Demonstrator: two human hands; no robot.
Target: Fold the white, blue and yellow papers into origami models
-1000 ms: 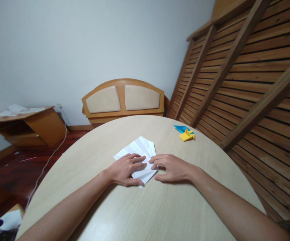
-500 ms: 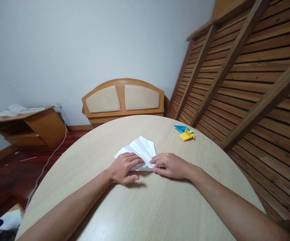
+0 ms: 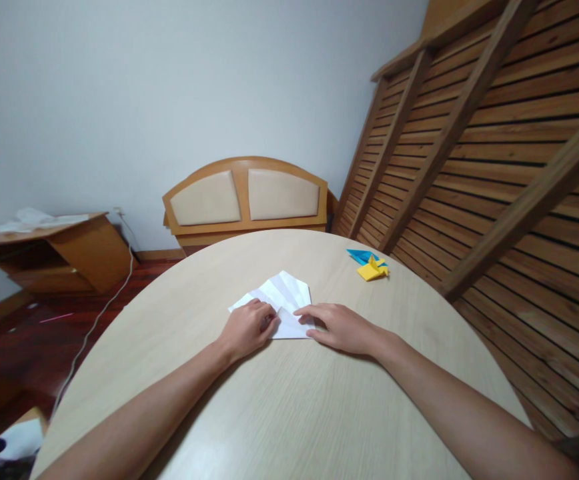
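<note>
A creased sheet of white paper (image 3: 288,293), folded with pleat-like lines fanning toward its far edge, lies on the round table (image 3: 279,413). My left hand (image 3: 250,327) rests on the paper's left part, thumb and fingertips pinched together at a flap or fold; the exact grip is partly hidden by the fingers. On the right side of the paper lies my right hand (image 3: 338,327), index finger stretched over the sheet and thumb apart at the near right edge. It touches the paper without closing on it.
A yellow origami bird (image 3: 372,269) and a blue folded paper piece (image 3: 361,255) sit at the table's far right. A headboard (image 3: 244,193) stands behind the table. Wooden slats (image 3: 494,180) lean at right. A low desk (image 3: 89,253) and a white cable (image 3: 100,317) are at left.
My left thumb has come up from the table to meet the fingertips on the paper. My right index finger has shifted slightly left. The paper has barely moved.
</note>
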